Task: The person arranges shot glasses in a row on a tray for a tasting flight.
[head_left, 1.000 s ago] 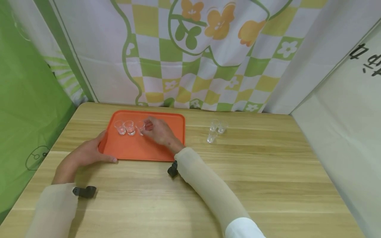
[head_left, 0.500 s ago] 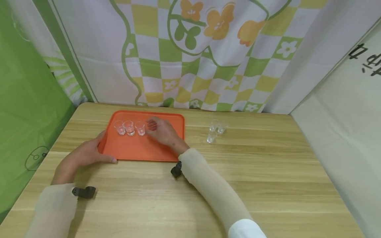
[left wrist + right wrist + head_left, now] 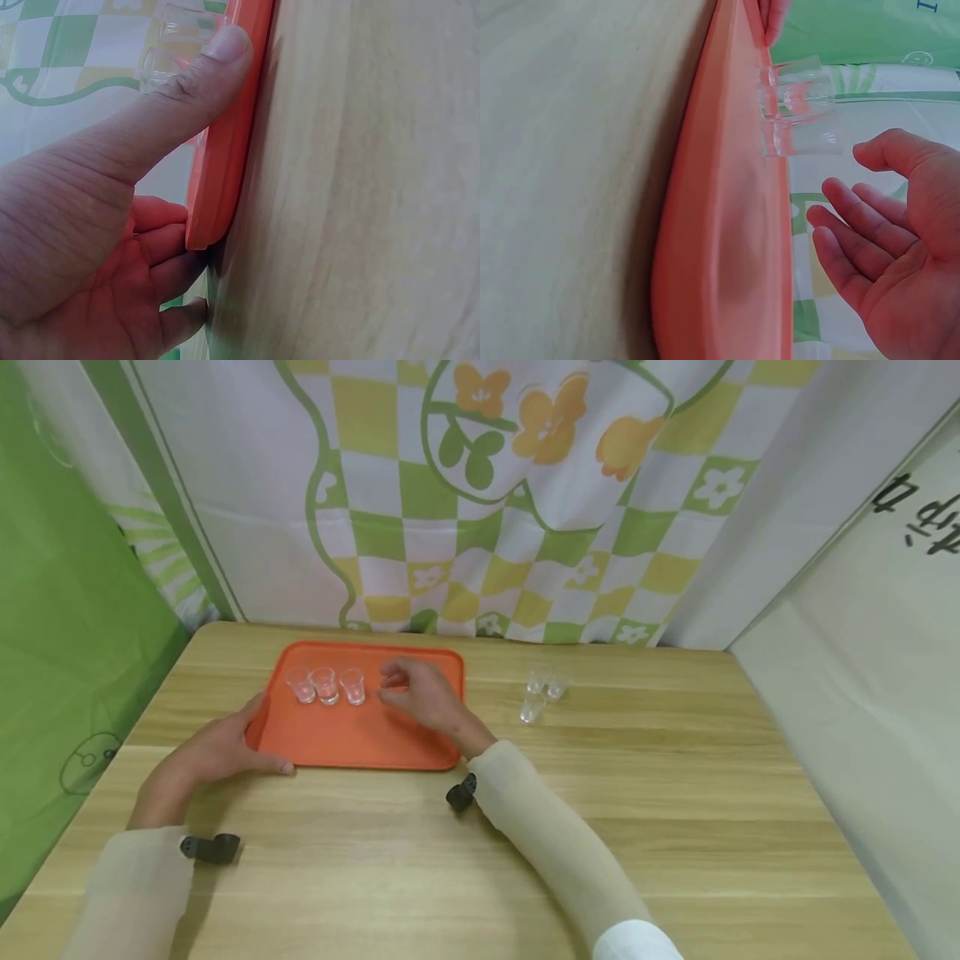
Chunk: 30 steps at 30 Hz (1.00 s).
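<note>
Head view: left hand (image 3: 217,749) grips the orange tray (image 3: 337,743) on the table (image 3: 712,827); right hand (image 3: 422,693), thumb and fingers apart, hovers just beside the three clear cups (image 3: 326,688) standing in the tray.

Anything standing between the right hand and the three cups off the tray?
Only the right rim of the orange tray lies between the right hand and the three cups on the tabletop; nothing else visible stands there.
</note>
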Each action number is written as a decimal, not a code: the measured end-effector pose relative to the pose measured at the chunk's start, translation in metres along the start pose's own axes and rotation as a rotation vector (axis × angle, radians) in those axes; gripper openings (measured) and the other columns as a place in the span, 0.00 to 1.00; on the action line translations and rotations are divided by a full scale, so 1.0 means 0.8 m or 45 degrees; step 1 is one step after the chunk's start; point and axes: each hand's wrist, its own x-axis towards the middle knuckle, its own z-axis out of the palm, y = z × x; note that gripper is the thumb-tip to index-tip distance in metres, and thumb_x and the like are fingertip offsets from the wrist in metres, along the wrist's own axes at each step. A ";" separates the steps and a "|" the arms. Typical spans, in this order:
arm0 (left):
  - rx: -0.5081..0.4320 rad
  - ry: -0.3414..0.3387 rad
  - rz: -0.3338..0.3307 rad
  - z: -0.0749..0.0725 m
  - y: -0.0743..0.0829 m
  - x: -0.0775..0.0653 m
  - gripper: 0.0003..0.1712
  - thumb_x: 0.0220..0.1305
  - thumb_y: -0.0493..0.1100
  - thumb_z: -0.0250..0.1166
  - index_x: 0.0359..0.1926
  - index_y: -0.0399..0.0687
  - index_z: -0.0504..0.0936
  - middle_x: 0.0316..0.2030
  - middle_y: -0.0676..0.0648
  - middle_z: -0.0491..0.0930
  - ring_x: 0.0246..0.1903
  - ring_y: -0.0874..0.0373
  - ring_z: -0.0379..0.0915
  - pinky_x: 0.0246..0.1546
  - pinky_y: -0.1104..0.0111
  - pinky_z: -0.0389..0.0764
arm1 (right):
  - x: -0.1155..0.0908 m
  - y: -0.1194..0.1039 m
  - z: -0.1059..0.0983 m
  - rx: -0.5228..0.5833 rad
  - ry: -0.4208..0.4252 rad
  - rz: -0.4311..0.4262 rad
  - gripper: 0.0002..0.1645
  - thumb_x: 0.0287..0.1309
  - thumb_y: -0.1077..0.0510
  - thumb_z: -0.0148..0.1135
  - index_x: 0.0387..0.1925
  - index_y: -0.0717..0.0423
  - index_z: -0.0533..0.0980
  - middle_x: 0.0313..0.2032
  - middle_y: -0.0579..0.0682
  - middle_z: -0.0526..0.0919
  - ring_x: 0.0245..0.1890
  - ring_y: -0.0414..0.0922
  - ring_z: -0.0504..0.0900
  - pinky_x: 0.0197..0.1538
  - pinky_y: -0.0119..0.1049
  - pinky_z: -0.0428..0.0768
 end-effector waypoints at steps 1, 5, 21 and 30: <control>-0.003 -0.002 -0.003 0.000 0.000 -0.001 0.78 0.51 0.64 0.79 0.81 0.37 0.35 0.69 0.20 0.60 0.63 0.24 0.64 0.59 0.31 0.66 | -0.002 -0.001 -0.001 0.001 -0.002 0.000 0.21 0.66 0.60 0.69 0.58 0.64 0.79 0.48 0.52 0.87 0.50 0.42 0.84 0.49 0.30 0.81; -0.010 -0.003 -0.017 -0.001 -0.001 -0.001 0.78 0.51 0.65 0.79 0.81 0.37 0.34 0.70 0.20 0.59 0.63 0.25 0.63 0.60 0.31 0.65 | -0.009 -0.003 -0.004 -0.017 -0.008 -0.013 0.20 0.67 0.59 0.68 0.58 0.63 0.79 0.49 0.51 0.86 0.49 0.40 0.84 0.48 0.30 0.81; -0.016 -0.007 -0.029 0.001 -0.003 0.001 0.79 0.51 0.67 0.79 0.82 0.38 0.34 0.71 0.20 0.58 0.65 0.24 0.61 0.61 0.31 0.64 | -0.057 0.003 -0.037 -0.153 -0.041 -0.122 0.20 0.69 0.57 0.67 0.58 0.61 0.79 0.53 0.53 0.85 0.55 0.48 0.82 0.55 0.44 0.82; -0.026 0.006 -0.006 0.002 -0.002 -0.003 0.78 0.51 0.65 0.79 0.82 0.39 0.34 0.69 0.20 0.62 0.63 0.24 0.64 0.59 0.31 0.65 | -0.088 0.013 -0.055 -0.190 -0.036 -0.135 0.18 0.68 0.59 0.68 0.56 0.63 0.81 0.53 0.55 0.85 0.54 0.51 0.82 0.54 0.47 0.82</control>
